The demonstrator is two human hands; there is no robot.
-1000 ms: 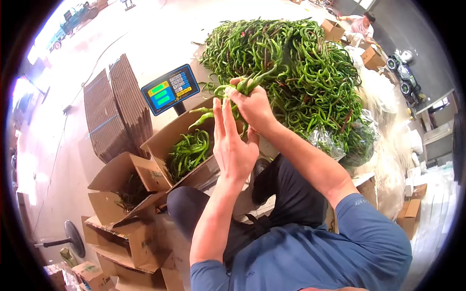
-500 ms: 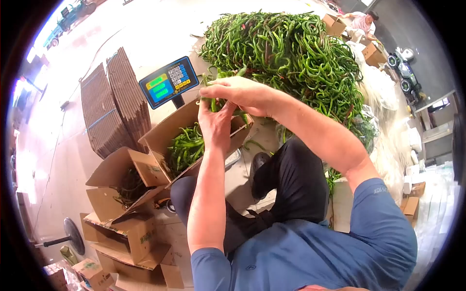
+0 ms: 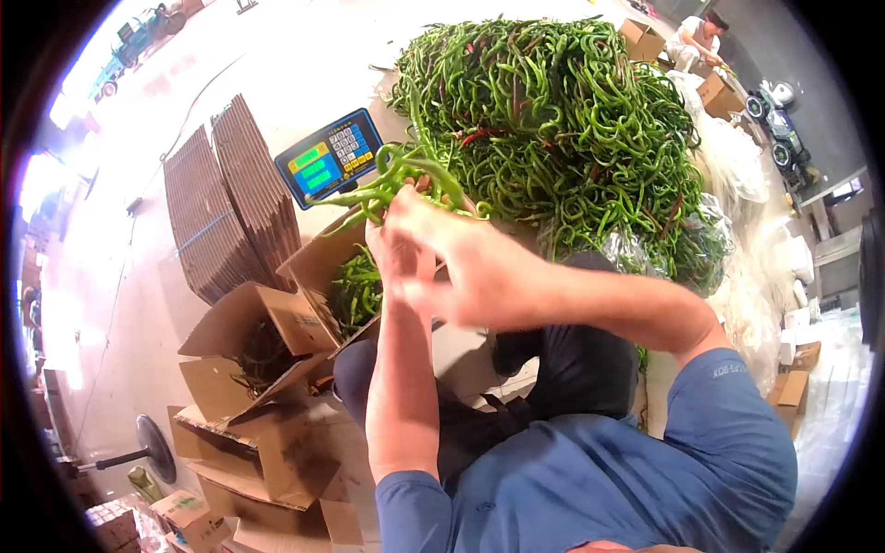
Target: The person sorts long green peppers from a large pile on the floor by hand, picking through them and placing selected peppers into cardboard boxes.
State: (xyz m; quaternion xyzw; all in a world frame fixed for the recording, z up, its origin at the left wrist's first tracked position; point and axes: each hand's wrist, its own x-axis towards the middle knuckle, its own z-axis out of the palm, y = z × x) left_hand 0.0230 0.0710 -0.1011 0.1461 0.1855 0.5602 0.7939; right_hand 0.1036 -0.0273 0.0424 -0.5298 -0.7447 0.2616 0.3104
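Note:
A bunch of green peppers sticks up above my two hands, beside the scale display. My left hand is closed around the lower part of the bunch, its fingers partly covered. Across it lies my right hand, blurred, its fingertips near the peppers; whether they grip any is hidden. Below the hands, an open cardboard box holds more green peppers. The large pepper heap rises just beyond my right forearm.
Flattened cardboard stands left of the box. Nearer are another open box with dark contents and stacked boxes. A black round-headed stand is at lower left. Another person sits at upper right among boxes and plastic.
The bunch now shows above my hands, spread out, where my right hand had covered it. My right hand has come down towards my left wrist. The other person has leaned forward.

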